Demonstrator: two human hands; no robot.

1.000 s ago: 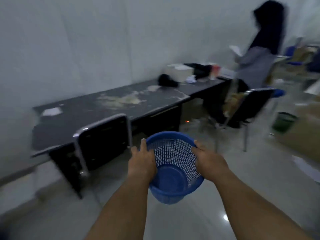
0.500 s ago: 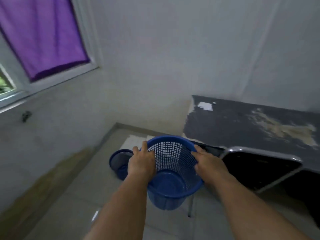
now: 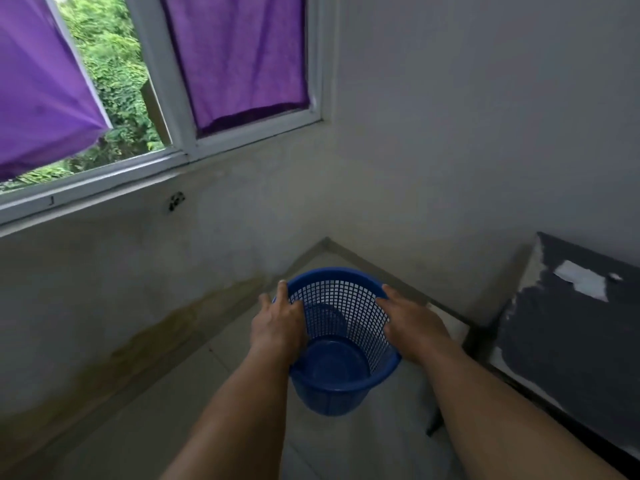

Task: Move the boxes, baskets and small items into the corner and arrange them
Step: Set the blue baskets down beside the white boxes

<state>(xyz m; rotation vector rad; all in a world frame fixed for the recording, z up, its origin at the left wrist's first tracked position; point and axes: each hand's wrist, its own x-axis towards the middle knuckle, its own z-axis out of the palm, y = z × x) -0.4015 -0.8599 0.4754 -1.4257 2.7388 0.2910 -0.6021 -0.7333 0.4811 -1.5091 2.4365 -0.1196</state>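
I hold a blue plastic mesh basket [image 3: 341, 344] in front of me with both hands, its open mouth tilted toward the room corner. My left hand [image 3: 278, 323] grips its left side near the rim. My right hand [image 3: 410, 322] grips the right side. The basket is empty inside. Through its mesh a darker rounded shape shows behind it, and I cannot tell what that is. The floor corner [image 3: 325, 242] lies just beyond the basket.
A dark worn desk [image 3: 568, 341] with a white scrap of paper [image 3: 581, 280] stands at the right against the wall. A window [image 3: 166, 143] with purple curtains [image 3: 239, 57] fills the upper left. The wall below it is stained.
My view has swung left, from the desk and a person to the window corner. The basket stays in both hands. The second blue basket seen on the floor is now hidden.
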